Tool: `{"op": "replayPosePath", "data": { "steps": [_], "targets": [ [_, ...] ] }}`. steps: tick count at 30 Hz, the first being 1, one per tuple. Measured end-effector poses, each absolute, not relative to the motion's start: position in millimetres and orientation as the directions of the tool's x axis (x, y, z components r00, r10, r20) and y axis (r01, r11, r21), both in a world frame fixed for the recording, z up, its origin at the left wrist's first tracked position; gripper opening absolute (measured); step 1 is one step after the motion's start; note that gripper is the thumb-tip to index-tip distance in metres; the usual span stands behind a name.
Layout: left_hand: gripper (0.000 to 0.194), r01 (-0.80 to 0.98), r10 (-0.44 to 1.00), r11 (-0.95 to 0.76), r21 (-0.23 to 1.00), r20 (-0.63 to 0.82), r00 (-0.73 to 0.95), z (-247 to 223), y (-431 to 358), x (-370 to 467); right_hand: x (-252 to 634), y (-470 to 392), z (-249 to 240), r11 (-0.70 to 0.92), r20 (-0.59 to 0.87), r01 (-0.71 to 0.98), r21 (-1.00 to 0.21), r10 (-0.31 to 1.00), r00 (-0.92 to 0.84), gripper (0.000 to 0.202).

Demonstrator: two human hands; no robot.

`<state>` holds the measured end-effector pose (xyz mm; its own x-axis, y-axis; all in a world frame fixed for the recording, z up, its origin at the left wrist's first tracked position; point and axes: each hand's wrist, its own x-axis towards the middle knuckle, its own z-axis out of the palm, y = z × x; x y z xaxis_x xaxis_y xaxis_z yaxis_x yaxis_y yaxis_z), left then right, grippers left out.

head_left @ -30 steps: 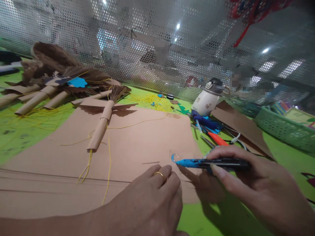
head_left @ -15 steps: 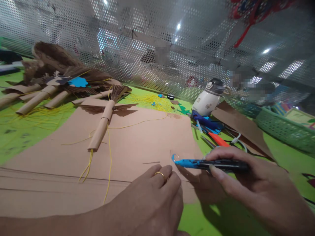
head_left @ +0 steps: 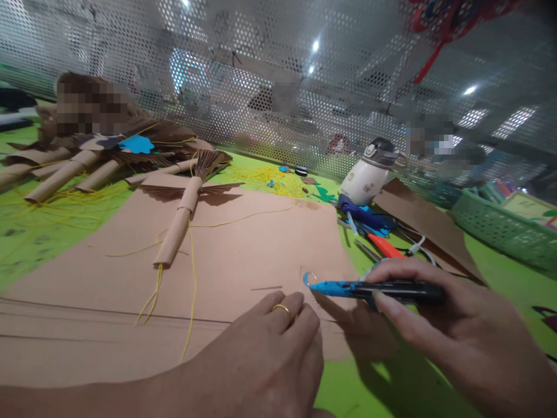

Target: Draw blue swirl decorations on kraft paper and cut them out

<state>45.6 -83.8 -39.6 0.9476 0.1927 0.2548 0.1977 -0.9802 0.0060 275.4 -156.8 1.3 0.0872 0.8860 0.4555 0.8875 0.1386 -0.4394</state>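
Observation:
My right hand (head_left: pixel 448 325) is closed around a black marker (head_left: pixel 400 292) with a blue front end. The marker's tip touches or hovers just over a small ring-shaped mark, partly blue, on the brown paper (head_left: pixel 256 238). Just left of the tip, my left hand (head_left: pixel 278 342), with a gold ring on one finger, rests on the paper with its fingers bent together; its fingertips are hidden. A rolled brown paper figure (head_left: pixel 176 232) with pleated fans and yellow strings lies on the sheet to the left.
More rolled paper figures (head_left: pixel 65 174) are piled at the back left. Yellow string scraps (head_left: pixel 282 181) lie by the perforated panel. A white bottle (head_left: pixel 364 177), a glue gun (head_left: pixel 363 215), an orange cutter (head_left: pixel 385 246) and a green basket (head_left: pixel 505 229) stand or lie to the right.
The marker's tip and both hands hold nearly the same place. The view has shifted very slightly.

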Motion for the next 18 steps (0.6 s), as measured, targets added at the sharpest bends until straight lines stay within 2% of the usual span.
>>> {"op": "replayPosePath", "data": {
  "steps": [5,11,15,18],
  "targets": [
    [0.033,0.198,0.193,-0.980,0.006,0.251,0.948,-38.8,-84.4,45.5,270.7,-155.1,-1.2,0.116,0.453,0.853,-0.509,0.878,0.151,0.011],
    [0.037,0.207,0.195,-0.978,-0.030,0.226,0.954,-39.6,-80.9,51.1,271.0,-157.3,-1.0,0.073,0.443,0.854,-0.515,0.876,0.192,0.014],
    [0.035,0.191,0.180,-0.981,-0.042,0.190,0.965,-39.6,-80.8,48.5,274.7,-159.8,3.1,-0.025,0.458,0.844,-0.535,0.831,0.315,0.012],
    [0.038,0.212,0.196,-0.976,-0.052,0.225,0.955,-38.9,-83.0,43.6,275.6,-160.3,4.2,-0.060,0.488,0.853,-0.519,0.798,0.353,0.013]
  ]
}}
